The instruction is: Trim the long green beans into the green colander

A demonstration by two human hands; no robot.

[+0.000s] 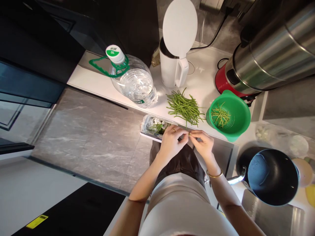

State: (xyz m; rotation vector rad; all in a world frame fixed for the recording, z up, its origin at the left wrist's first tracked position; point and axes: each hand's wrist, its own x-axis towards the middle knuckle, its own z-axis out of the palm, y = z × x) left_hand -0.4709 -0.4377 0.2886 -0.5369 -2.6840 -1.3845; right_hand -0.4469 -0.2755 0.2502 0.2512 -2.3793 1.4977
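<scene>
Both my hands meet over the counter's front edge and pinch one short green bean piece (pixel 189 133) between their fingertips. My left hand (pixel 172 141), with a ring on it, grips the piece from the left. My right hand (pixel 203 144), with a gold bangle at the wrist, grips it from the right. A loose pile of long green beans (pixel 183 106) lies on the white counter just beyond my hands. A green colander (pixel 230 114) to the right holds a few cut bean pieces (pixel 220 115). A clear plastic tray (pixel 154 127) with green trimmings sits beside my left hand.
A large 5L water bottle (pixel 134 80) with a green handle lies at the left of the white counter (pixel 98 85). A white kettle (pixel 173 65) with its lid up stands behind the beans. A steel and red appliance (pixel 258 65) is at the right. A dark pot (pixel 272 177) sits near the sink.
</scene>
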